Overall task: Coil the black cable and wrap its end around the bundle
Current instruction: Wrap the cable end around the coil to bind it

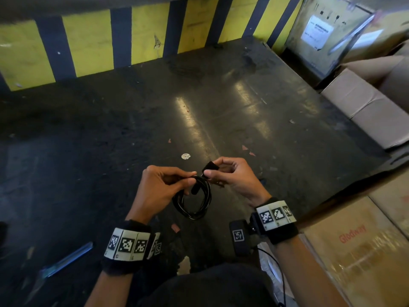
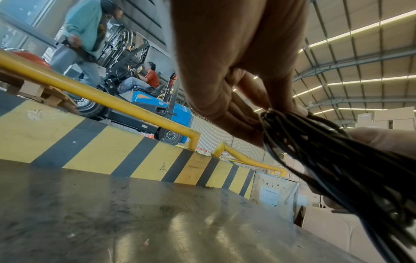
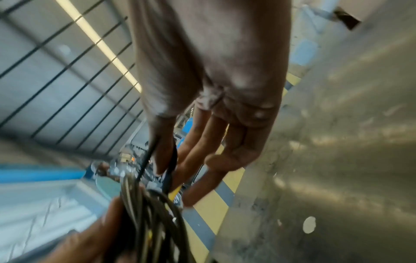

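- Black cable (image 1: 193, 199) already hangs in a small round coil of several loops, held in the air between the two hands, above a dark, shiny floor (image 1: 221, 103).
- Coiling looks done; what seems left is winding the loose end around the bundle, and no turn around it shows yet.
- Left hand (image 1: 161, 187) has its grip closed on the top of the coil: thumb and fingers pinch the loops together, and the rest of the coil dangles below the knuckles.
- Right hand (image 1: 230, 176) holds the free end, its plug (image 1: 210, 166) pinched between thumb and forefinger just beside the left fingertips; the other fingers are loosely curled.
- Both wrists are raised in front of the body, palms turned inward toward each other, hands nearly touching.
- Close up from the left wrist, the strands fan out from the pinch.
- Cardboard boxes (image 1: 363, 107) stand to the right, and a yellow and black striped kerb (image 1: 88, 43) runs along the far edge.
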Motion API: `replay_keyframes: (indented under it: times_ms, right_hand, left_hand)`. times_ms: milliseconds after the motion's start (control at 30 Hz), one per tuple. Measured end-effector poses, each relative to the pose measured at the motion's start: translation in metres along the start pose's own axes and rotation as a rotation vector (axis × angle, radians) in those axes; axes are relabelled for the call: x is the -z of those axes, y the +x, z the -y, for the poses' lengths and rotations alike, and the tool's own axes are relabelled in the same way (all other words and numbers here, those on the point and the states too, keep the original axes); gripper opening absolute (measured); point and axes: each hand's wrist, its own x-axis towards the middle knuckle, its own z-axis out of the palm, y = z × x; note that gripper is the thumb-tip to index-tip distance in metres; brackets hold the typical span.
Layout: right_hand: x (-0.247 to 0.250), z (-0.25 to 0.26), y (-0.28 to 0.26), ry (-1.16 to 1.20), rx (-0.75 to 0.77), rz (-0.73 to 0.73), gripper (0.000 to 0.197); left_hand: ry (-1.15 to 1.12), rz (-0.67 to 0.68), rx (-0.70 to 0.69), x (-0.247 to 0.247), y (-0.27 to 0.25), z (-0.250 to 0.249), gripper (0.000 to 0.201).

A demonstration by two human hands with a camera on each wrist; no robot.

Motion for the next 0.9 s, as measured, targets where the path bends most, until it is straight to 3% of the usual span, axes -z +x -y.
replay_keyframes:
  times_ms: [233, 367, 467, 633, 700, 800, 900]
  right_hand:
    - [-0.005, 0.009, -0.005, -0.165, -0.003, 0.080, 0.022]
    - [-0.010, 0.013, -0.010, -0.309, 0.075, 0.133, 0.025]
    - [-0.010, 0.019, -0.015, -0.381, 0.052, 0.188, 0.021]
    - [-0.006, 0.019, -0.018, -0.520, 0.148, 0.342, 0.055]
    - [-0.011, 0.014, -0.016, -0.563, 0.241, 0.270, 0.051]
    - [-0.018, 0.010, -0.017, -0.559, 0.383, 0.104, 0.025]
    - [-0.020, 0.008, -0.017, -0.572, 0.476, 0.030, 0.018]
  left_hand:
    - [-0.044, -0.124, 0.027, -0.004, -0.002, -0.004, 0.024]
    - [0.069, -0.116, 0.001, -0.002, -0.005, -0.001, 0.018]
    - [0.111, -0.163, -0.024, -0.004, -0.008, 0.000, 0.015]
    - [0.067, -0.201, 0.039, -0.002, -0.010, -0.003, 0.013]
    - [0.026, -0.184, 0.063, -0.002, -0.011, -0.006, 0.013]
    - [-0.043, -0.155, 0.085, -0.002, -0.012, -0.011, 0.012]
    - [-0.078, -0.123, 0.095, -0.001, -0.014, -0.016, 0.010]
